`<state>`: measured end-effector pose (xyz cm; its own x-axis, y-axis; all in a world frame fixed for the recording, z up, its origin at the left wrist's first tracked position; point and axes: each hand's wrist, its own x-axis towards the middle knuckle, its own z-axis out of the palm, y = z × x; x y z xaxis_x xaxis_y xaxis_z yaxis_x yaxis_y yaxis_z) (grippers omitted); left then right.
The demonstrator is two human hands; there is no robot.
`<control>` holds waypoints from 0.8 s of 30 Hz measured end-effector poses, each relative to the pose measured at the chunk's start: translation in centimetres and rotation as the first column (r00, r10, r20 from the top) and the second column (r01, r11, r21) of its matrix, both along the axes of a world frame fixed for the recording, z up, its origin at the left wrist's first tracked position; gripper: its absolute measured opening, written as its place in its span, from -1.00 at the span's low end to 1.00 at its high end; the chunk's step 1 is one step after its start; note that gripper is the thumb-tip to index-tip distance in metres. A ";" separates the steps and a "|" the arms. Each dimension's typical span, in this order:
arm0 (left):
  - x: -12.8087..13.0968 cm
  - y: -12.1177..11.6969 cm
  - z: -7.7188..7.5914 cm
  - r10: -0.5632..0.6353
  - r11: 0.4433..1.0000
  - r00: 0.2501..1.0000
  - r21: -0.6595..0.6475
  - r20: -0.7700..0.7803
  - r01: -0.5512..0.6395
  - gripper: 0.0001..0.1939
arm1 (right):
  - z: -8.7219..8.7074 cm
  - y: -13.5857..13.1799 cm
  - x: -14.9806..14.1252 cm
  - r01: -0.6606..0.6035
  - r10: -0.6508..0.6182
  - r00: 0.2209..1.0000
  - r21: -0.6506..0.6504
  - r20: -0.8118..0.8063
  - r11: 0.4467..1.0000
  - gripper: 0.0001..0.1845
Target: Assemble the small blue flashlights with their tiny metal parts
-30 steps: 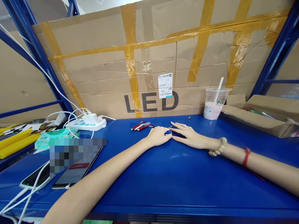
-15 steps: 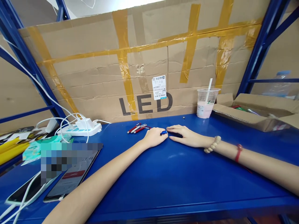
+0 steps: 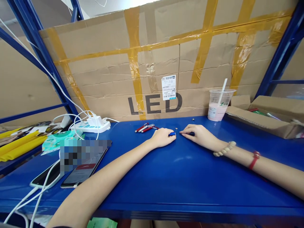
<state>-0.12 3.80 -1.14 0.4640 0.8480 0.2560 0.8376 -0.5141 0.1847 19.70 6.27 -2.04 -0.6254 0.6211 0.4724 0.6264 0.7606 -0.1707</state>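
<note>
My left hand (image 3: 162, 138) rests on the blue tabletop (image 3: 166, 180) with its fingers closed around a short blue tube (image 3: 172, 134). Its far part is hidden in the grip. To the right, my right hand (image 3: 198, 134) has thumb and fingertips pinched together close to the surface, a small gap away from the tube. Anything between those fingertips is too small to make out. A tiny metal piece (image 3: 176, 129) lies just beyond the gap between both hands. Behind my left hand lie several small red and silver tubes (image 3: 145, 128) with clips.
A plastic cup (image 3: 217, 109) with pink drink and a straw stands at the back right, beside an open cardboard box (image 3: 263, 118). Another small metal piece (image 3: 193, 119) lies near the back. A power strip (image 3: 104, 126), white cables and phones (image 3: 83, 172) occupy the left.
My right hand has drawn back slightly from the blue tube, and its spread fingers have come together in a pinch. The tiny metal piece now shows between the hands. The view has shifted.
</note>
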 end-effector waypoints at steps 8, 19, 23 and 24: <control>0.0 0.1 -0.1 0.014 1.000 1.000 0.002 0.022 -0.014 -0.70 | 0.4 -0.6 -0.1 -0.011 0.005 0.996 -0.069 -0.094 0.998 -0.72; 0.0 0.1 0.0 0.000 1.000 1.000 0.009 -0.016 0.000 -0.72 | 0.5 -0.9 0.2 0.198 -0.198 0.980 0.014 0.012 0.980 -0.70; 0.1 -0.1 0.1 -0.001 1.000 0.999 0.009 -0.036 0.001 -0.72 | 0.6 -0.7 0.2 0.170 -0.170 0.986 -0.021 0.000 0.985 -0.72; 0.1 -0.1 0.1 -0.002 1.000 0.999 0.012 -0.041 0.003 -0.72 | 0.6 -0.7 0.2 0.160 -0.160 0.987 -0.036 -0.002 0.986 -0.73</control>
